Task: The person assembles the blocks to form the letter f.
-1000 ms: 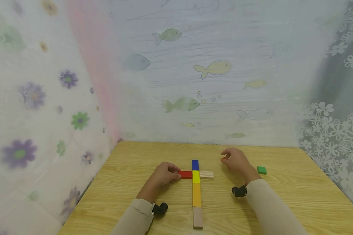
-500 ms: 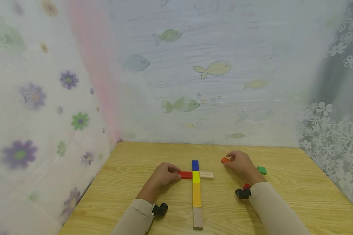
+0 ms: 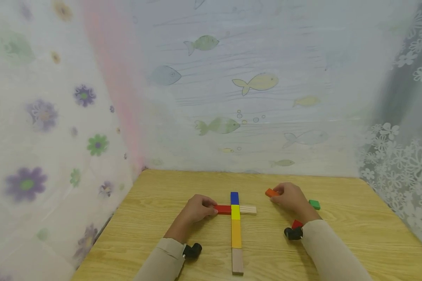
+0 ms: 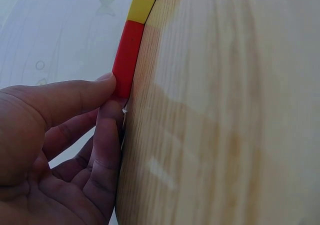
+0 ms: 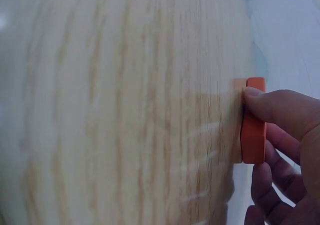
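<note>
My left hand (image 3: 198, 208) pinches the outer end of a long red block (image 3: 223, 210) between thumb and fingers; the left wrist view shows the thumb on its end. This block's other end meets a small yellow block (image 3: 235, 212). Blue (image 3: 235, 198) stands beyond the yellow one, a pale wooden block (image 3: 248, 210) to its right, and an amber block (image 3: 236, 233) then a brownish block (image 3: 237, 260) on the near side, forming a cross. Farther right, my right hand (image 3: 292, 197) grips an orange block (image 5: 254, 140), which lies at the table surface in the right wrist view.
A green block (image 3: 314, 204) lies just right of my right wrist. Another red block (image 3: 297, 224) is partly hidden by the black wrist camera (image 3: 293, 233). Behind the wooden table (image 3: 183, 179) hangs a sheet with printed fish; flowered sheets flank it.
My right hand has shifted slightly right and nearer, and more of the orange block shows. The red block by the right wrist has come into view. My left hand stays on its red block.
</note>
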{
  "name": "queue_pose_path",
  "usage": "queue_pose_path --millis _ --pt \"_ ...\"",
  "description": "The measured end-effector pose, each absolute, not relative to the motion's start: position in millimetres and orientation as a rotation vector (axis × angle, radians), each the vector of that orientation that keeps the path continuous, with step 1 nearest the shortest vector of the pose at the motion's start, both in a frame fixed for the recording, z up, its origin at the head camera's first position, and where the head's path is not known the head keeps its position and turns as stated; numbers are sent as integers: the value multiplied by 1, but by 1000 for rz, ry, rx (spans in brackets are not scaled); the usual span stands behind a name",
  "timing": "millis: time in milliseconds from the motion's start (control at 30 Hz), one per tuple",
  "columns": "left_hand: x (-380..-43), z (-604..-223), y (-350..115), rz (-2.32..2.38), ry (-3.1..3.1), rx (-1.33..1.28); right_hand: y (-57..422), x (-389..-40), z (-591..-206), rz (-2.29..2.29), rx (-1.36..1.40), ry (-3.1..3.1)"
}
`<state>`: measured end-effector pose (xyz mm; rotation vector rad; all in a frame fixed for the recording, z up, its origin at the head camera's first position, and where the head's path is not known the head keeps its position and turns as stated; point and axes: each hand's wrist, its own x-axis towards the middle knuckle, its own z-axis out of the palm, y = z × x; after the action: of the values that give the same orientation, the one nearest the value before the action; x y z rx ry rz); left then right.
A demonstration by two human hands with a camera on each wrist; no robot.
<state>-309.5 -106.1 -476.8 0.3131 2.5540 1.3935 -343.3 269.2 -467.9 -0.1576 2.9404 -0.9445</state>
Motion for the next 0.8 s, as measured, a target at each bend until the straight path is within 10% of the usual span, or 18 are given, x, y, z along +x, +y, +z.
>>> queue_pose_path --millis 800 --pt "-309 -476 -105 1377 2579 292 249 -354 -455 -1018 -224 2928"
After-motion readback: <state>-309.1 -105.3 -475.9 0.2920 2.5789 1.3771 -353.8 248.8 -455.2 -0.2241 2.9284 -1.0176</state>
